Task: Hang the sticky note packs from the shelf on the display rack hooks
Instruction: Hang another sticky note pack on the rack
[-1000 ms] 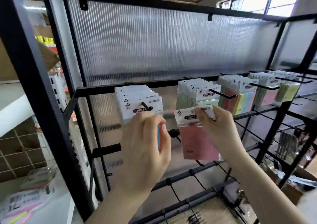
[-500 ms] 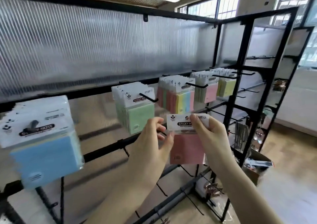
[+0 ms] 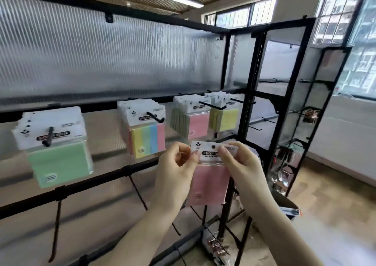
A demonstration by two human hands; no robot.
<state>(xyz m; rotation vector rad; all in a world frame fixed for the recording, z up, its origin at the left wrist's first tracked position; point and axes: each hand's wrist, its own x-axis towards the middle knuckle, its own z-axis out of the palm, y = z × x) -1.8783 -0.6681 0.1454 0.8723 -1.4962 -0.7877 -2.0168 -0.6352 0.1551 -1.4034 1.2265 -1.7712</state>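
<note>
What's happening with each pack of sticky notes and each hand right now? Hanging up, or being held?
Pink pack: held in front of the rack, not on a hook.
Left hand: pinches the pack's header card at its left edge.
Right hand: pinches the header card at its right side.
Green packs: hanging on a hook.
Striped packs: hanging on a hook.
Hung pink packs: hanging on a hook.
Yellow packs: hanging on a hook.

Black display rack; four hooks carry sticky note stacks.
</note>
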